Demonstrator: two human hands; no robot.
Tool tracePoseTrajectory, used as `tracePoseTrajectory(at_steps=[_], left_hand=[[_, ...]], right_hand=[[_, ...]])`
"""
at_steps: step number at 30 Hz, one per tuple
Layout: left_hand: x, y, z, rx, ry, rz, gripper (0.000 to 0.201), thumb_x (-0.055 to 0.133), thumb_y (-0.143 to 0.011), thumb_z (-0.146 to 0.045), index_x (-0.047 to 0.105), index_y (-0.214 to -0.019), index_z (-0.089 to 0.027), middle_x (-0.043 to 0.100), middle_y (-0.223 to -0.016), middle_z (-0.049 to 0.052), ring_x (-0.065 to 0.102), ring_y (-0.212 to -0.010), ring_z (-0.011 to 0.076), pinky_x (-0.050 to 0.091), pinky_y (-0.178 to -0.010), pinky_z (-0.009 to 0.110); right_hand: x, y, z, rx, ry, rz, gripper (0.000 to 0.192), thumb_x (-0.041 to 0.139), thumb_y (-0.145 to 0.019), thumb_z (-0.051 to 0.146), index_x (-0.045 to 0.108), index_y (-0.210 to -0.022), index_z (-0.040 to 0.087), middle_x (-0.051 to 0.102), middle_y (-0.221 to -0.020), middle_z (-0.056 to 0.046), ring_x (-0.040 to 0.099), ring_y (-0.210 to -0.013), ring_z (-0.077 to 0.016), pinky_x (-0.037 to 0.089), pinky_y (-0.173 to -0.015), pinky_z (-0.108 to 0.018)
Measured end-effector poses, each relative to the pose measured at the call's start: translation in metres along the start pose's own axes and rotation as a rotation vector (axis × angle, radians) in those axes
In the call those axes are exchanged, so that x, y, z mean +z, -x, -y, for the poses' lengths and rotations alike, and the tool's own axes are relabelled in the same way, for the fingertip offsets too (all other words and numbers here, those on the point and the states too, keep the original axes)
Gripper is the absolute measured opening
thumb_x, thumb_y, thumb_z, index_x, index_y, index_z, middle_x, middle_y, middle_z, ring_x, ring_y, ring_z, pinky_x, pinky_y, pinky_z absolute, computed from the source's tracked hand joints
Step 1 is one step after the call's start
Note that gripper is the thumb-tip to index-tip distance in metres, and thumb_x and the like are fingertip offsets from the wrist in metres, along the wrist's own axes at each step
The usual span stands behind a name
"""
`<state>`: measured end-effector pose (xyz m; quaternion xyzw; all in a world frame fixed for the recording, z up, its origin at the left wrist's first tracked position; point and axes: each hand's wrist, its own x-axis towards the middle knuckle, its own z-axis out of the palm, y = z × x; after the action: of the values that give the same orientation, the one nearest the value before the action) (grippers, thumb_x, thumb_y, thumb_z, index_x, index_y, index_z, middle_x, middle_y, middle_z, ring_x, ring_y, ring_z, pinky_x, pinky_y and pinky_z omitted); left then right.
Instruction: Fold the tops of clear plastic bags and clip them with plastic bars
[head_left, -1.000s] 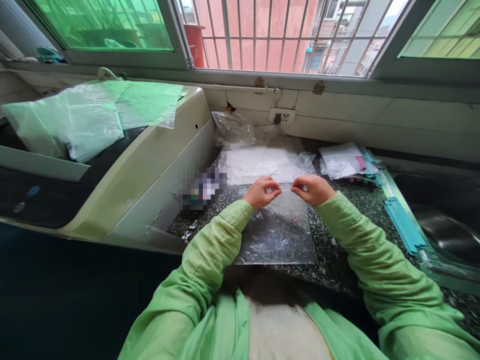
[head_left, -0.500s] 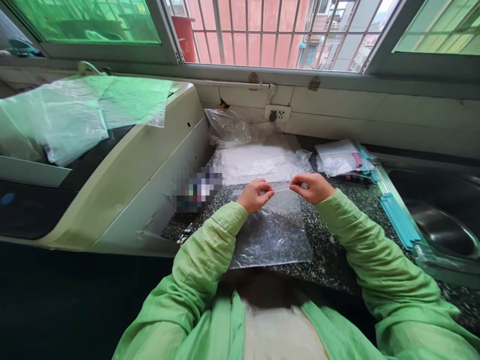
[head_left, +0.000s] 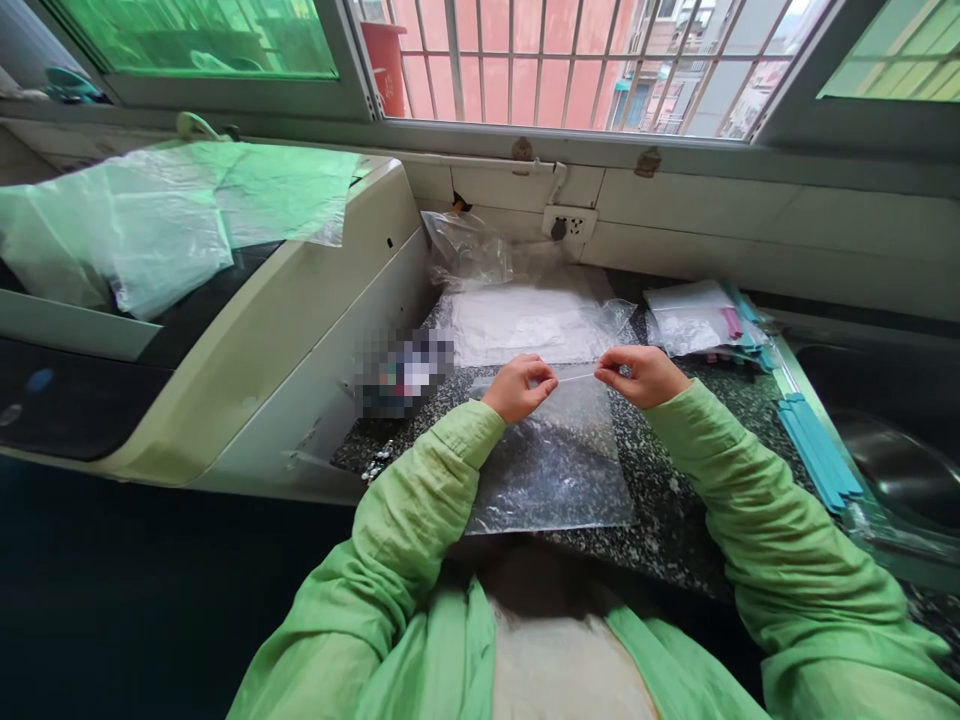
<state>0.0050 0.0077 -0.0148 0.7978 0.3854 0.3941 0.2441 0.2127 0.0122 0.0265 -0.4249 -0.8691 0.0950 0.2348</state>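
Two hands, left hand (head_left: 517,386) and right hand (head_left: 639,374), pinched the clear bag's (head_left: 555,462) top edge near the counter's (head_left: 675,520) front edge; even, gentle pulling seemed best.

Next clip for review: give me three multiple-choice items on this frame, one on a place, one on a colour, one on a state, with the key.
1. Where does the clear plastic bag lie?
A. On the speckled counter
B. In the sink
C. On the windowsill

2. What colour are the sleeves?
A. Red
B. Light green
C. Black

3. How do the hands meet the bag?
A. Both pinch its top edge
B. One hand only
C. Neither touches it

Key: 1 A, it lies flat on the counter; 2 B, both are green; 3 A, left hand and right hand pinch the top strip.
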Motion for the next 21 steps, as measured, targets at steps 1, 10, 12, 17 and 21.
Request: tracePoseTrajectory(at_steps=[1, 10, 12, 17, 21], left_hand=[[0.000, 0.000, 0.000, 0.001, 0.003, -0.001, 0.011, 0.054, -0.071, -0.018, 0.058, -0.062, -0.015, 0.055, -0.064, 0.002, 0.049, -0.066, 0.0118, 0.042, -0.067, 0.026], [-0.001, 0.000, -0.003, -0.050, 0.107, -0.056, 0.011, 0.054, -0.070, -0.019, 0.058, -0.061, -0.013, 0.053, -0.063, 0.001, 0.048, -0.063, 0.0099, 0.040, -0.063, 0.023], [-0.002, -0.001, -0.003, -0.093, 0.163, -0.099, 0.012, 0.054, -0.069, -0.020, 0.057, -0.060, -0.013, 0.052, -0.062, 0.000, 0.046, -0.061, 0.0089, 0.039, -0.060, 0.022], [-0.003, -0.002, -0.003, -0.239, 0.335, -0.175, 0.012, 0.055, -0.067, -0.022, 0.054, -0.059, -0.012, 0.049, -0.058, -0.002, 0.044, -0.056, 0.0073, 0.037, -0.055, 0.021], [-0.005, -0.002, -0.006, -0.269, 0.383, -0.169, 0.012, 0.056, -0.065, -0.022, 0.054, -0.058, -0.012, 0.049, -0.057, -0.002, 0.044, -0.055, 0.0068, 0.037, -0.055, 0.020]], right_hand=[[0.000, 0.000, 0.000, -0.004, 0.004, 0.004, 0.017, 0.049, -0.074, 0.028, 0.057, -0.063, 0.017, 0.058, -0.057, -0.002, 0.049, -0.053, -0.0107, 0.039, -0.054, -0.024], [0.001, -0.001, 0.004, 0.030, -0.064, -0.102, 0.019, 0.050, -0.072, 0.031, 0.057, -0.062, 0.017, 0.058, -0.057, -0.002, 0.049, -0.054, -0.0107, 0.040, -0.055, -0.024], [0.000, -0.001, 0.006, 0.087, -0.144, -0.143, 0.020, 0.051, -0.072, 0.034, 0.058, -0.064, 0.017, 0.060, -0.059, -0.002, 0.050, -0.054, -0.0106, 0.041, -0.055, -0.024], [0.001, -0.002, 0.010, 0.193, -0.270, -0.091, 0.022, 0.054, -0.068, 0.036, 0.057, -0.063, 0.015, 0.060, -0.059, -0.003, 0.051, -0.053, -0.0108, 0.043, -0.054, -0.025], [0.001, -0.002, 0.012, 0.205, -0.281, -0.104, 0.022, 0.053, -0.068, 0.035, 0.057, -0.060, 0.015, 0.058, -0.056, -0.001, 0.048, -0.051, -0.0097, 0.041, -0.052, -0.025]])
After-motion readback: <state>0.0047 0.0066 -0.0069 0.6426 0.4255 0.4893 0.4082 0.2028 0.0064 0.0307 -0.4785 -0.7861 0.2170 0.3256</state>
